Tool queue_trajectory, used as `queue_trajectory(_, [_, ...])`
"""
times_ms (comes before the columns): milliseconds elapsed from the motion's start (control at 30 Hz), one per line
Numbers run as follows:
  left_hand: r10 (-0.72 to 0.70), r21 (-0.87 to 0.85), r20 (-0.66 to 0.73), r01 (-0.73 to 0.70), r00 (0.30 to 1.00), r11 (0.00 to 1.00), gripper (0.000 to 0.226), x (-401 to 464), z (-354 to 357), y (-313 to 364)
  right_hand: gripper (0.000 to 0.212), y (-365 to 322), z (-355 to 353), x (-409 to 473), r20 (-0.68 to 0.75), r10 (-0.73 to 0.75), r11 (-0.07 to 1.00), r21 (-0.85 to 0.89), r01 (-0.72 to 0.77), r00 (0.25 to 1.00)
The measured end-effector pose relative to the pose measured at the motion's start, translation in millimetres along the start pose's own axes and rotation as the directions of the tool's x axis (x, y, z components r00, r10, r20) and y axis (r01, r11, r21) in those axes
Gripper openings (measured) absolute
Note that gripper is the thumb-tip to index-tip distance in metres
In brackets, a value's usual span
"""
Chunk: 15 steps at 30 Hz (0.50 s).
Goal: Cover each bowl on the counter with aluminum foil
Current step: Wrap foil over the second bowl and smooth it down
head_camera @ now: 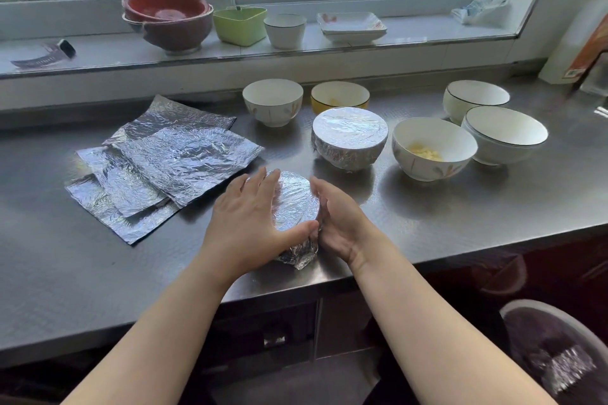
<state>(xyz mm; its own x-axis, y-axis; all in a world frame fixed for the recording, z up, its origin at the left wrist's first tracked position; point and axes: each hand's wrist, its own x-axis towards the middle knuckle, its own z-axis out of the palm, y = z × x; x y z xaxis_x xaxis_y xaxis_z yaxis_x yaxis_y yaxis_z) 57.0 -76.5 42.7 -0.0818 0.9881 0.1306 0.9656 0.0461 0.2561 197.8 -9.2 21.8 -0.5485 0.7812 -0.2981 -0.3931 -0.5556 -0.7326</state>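
Observation:
A foil-covered bowl (296, 204) stands near the counter's front edge between my hands. My left hand (250, 220) lies over its left side with fingers spread on the foil top and thumb along the near rim. My right hand (335, 223) cups its right side, pressing the foil against the wall. Behind it sits a second bowl wrapped in foil (348, 138). Uncovered bowls stand around: a white one (272, 102), a yellow one (339, 97), one holding yellow food (433, 148), and two black-rimmed white ones (475, 102) (505, 135). Several loose foil sheets (171, 161) lie to the left.
The steel counter (460, 207) ends in a front edge just below my wrists. The windowsill holds red stacked bowls (167, 18), a green container (239, 25), a white cup (285, 30), square plates (351, 26) and a knife (46, 54). A foil-lined bin (556, 358) stands lower right.

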Motion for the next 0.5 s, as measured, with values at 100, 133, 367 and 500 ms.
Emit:
queue_trajectory(100, [-0.019, -0.046, -0.041, 0.017, 0.999, 0.999, 0.117, -6.2, -0.3, -3.1, 0.044, 0.0, 1.8, 2.4, 0.023, -0.011, 0.998, -0.057, 0.013, 1.0])
queue_trajectory(133, [-0.026, -0.065, -0.051, 0.023, 0.998, 0.998, 0.117, -8.2, -0.5, -3.8, 0.045, 0.8, 4.1, 3.9, 0.007, -0.014, 0.997, -0.075, 0.015, 1.0])
queue_trajectory(367, [-0.057, -0.14, -0.098, 0.043, 0.994, 0.989, 0.114, -13.9, 1.3, -6.2, 0.036, 3.7, 8.3, 1.9, -0.059, -0.084, 0.965, -0.253, 0.067, 0.995])
queue_trajectory(500, [-0.059, -0.149, -0.062, 0.05, 0.996, 0.988, 0.115, -10.1, 0.6, -8.4, 0.07, 3.1, 14.6, 3.4, -0.014, -0.031, 0.975, -0.22, 0.027, 0.999])
